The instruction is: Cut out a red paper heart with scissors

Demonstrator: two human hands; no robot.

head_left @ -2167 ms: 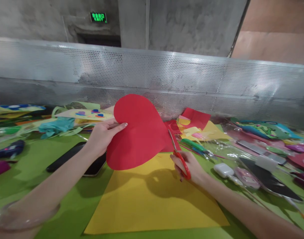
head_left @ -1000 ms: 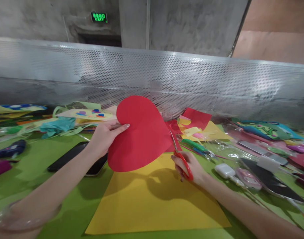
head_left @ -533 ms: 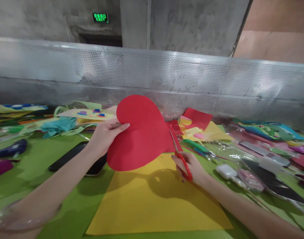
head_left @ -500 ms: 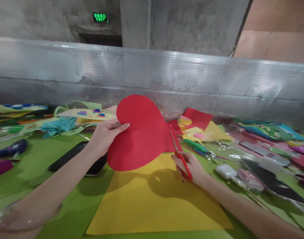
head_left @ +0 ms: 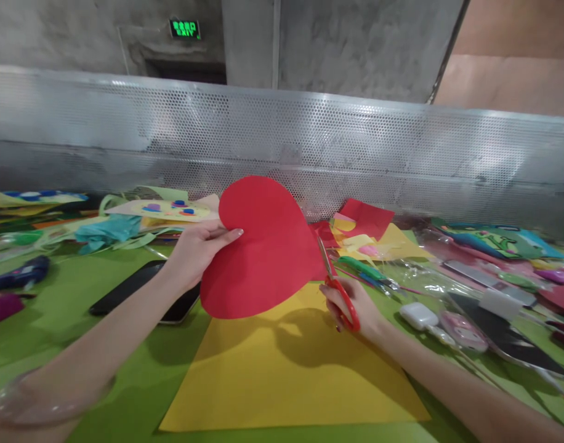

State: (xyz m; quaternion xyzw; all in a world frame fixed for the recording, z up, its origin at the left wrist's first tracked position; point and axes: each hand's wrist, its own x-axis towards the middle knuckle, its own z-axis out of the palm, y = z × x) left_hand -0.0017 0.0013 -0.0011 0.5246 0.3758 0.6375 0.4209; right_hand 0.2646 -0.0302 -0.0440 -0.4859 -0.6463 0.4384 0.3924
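My left hand [head_left: 194, 253] pinches the notch of a red paper heart [head_left: 263, 252] and holds it up above the table. Red-handled scissors [head_left: 337, 289] are gripped in my right hand [head_left: 353, 304], their blades at the heart's right edge near its tip. A yellow paper sheet [head_left: 286, 369] lies flat on the green table cover [head_left: 79, 307] under both hands.
A black phone [head_left: 129, 289] lies by my left wrist. Coloured paper scraps [head_left: 365, 237] pile behind the scissors. A white earbud case [head_left: 414, 315], plastic sleeves and craft tools spread to the right. Paper crafts [head_left: 166, 209] sit at the left. A perforated metal panel [head_left: 282, 147] borders the table.
The heart has turned slightly and shifted right in my left hand, while the scissors have worked a little further along its right edge. Hands stay in nearly the same place.
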